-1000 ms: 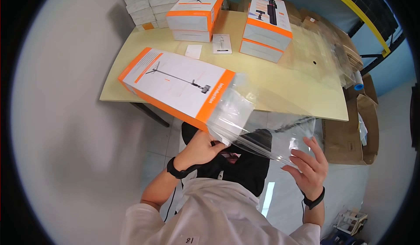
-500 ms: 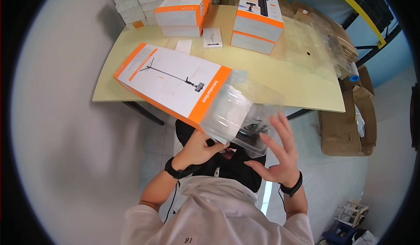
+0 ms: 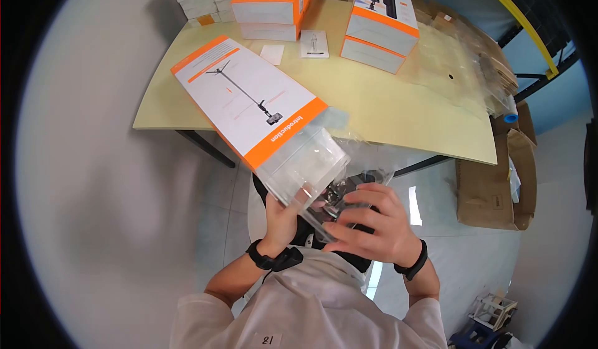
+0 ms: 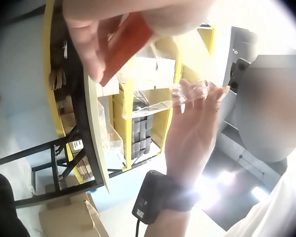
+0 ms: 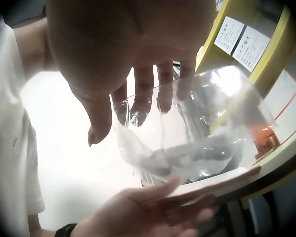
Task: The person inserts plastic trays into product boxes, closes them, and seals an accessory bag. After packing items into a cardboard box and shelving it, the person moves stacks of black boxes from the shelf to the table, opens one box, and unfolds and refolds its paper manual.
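one white and orange box [image 3: 249,103] slants over the near edge of the table [image 3: 430,115], its long axis running from 11 o'clock to 5 o'clock, with the near end toward the person. the left hand [image 3: 282,222], the nearer one, grips that end along its lower edge. past it, toward 4 o'clock, spreads a clear bag [image 5: 232,94]. the right hand [image 3: 381,227] touches the film with fingers spaced and fairly straight; from there the box lies at 10 o'clock.
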Motion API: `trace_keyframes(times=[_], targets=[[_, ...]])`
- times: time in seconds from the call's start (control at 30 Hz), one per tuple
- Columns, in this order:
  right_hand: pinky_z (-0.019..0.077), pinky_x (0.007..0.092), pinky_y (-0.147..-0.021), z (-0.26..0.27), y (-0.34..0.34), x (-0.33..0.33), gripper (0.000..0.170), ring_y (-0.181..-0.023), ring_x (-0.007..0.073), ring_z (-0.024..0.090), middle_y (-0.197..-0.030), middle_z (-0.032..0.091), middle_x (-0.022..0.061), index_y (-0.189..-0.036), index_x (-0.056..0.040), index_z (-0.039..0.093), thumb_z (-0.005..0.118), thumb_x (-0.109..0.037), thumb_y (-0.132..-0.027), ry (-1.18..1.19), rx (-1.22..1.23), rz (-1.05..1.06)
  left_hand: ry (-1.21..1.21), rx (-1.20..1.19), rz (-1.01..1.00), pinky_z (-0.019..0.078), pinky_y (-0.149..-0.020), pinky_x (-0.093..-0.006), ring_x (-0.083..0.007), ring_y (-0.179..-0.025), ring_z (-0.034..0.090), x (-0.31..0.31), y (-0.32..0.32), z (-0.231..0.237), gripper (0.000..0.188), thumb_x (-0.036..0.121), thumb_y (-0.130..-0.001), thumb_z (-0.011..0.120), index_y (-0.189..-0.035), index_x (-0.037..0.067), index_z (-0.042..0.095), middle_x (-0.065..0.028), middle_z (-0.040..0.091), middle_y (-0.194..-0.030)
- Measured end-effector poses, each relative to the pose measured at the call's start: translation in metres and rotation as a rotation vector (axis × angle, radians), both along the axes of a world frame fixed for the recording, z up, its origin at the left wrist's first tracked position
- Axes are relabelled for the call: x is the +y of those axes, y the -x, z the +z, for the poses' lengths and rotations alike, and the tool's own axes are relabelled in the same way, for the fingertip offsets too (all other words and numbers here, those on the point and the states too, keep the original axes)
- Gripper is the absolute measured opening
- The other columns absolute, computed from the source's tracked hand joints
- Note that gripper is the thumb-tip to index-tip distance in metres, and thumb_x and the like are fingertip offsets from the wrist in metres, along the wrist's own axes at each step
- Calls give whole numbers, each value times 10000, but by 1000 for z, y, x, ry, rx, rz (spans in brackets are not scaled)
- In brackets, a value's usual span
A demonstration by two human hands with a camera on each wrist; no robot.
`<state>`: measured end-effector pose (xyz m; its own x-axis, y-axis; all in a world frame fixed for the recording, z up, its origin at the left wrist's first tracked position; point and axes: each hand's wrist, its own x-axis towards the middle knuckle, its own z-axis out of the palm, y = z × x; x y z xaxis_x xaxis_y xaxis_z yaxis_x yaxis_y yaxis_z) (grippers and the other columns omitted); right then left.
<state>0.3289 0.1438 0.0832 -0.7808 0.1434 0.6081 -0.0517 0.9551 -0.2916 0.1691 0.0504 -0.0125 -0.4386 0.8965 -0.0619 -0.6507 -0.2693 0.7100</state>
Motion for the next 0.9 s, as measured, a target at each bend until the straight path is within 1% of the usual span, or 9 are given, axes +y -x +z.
trace_keyframes(times=[0.07,0.2,0.33,0.4,0.43,0.7,0.73,0.77,0.9], targets=[[471,400,-889,-2,8,-7,354,-994,223,571,-954,614,-10,-983,-154,704,792,-348,-701,-21,-5,32,284,169,171,574,-789,-367,-216,-969,639,4,-4,13,463,117,-894,674,-1269,-62,471,-147,614,-1147],[452,358,-806,0,21,-13,442,-935,195,568,-978,632,-41,-980,-207,706,831,-463,-642,-87,29,48,289,521,365,525,-819,-317,-174,-957,624,2,1,23,429,143,-897,692,-1244,-50,528,-129,633,-1144],[457,365,-792,20,23,2,512,-918,197,565,-1006,642,-36,-961,-195,697,809,-550,-610,-113,10,-50,240,578,173,490,-831,-283,-144,-961,610,-5,26,21,326,141,-907,681,-1166,-44,612,-101,666,-1096],[460,372,-846,22,25,2,448,-932,198,570,-978,622,6,-919,-135,684,750,-505,-676,-81,-8,-24,250,590,113,492,-840,-286,-145,-970,610,-4,29,21,305,144,-910,677,-1145,-46,631,-95,675,-1081],[473,375,-769,18,29,-1,566,-887,208,583,-959,644,-26,-917,-177,678,764,-632,-590,-157,8,-47,223,604,112,492,-842,-286,-146,-969,614,-3,28,24,310,146,-913,672,-1151,-48,627,-93,677,-1076],[487,400,-817,41,45,11,462,-879,240,594,-938,608,31,-856,-111,641,772,-507,-655,-111,54,-14,161,630,78,505,-815,-299,-141,-935,633,-10,30,34,286,134,-913,656,-1145,-33,635,-100,696,-1039],[485,399,-809,44,49,19,473,-879,245,593,-927,600,36,-859,-109,635,781,-505,-644,-125,65,-19,78,753,41,510,-797,-303,-138,-908,640,-14,33,34,281,133,-903,662,-1135,-24,642,-103,705,-1007],[470,402,-761,45,58,27,578,-858,269,601,-907,612,27,-881,-129,640,812,-561,-538,-143,117,-47,-12,880,6,515,-778,-308,-135,-881,648,-15,36,37,275,132,-893,668,-1125,-16,649,-106,714,-975],[468,400,-758,55,71,28,588,-862,294,575,-931,617,62,-937,-102,663,810,-542,-575,-167,322,-191,-18,1000,62,510,-757,-295,-126,-855,647,-11,42,55,249,91,-870,670,-1092,-19,648,-97,717,-954]])
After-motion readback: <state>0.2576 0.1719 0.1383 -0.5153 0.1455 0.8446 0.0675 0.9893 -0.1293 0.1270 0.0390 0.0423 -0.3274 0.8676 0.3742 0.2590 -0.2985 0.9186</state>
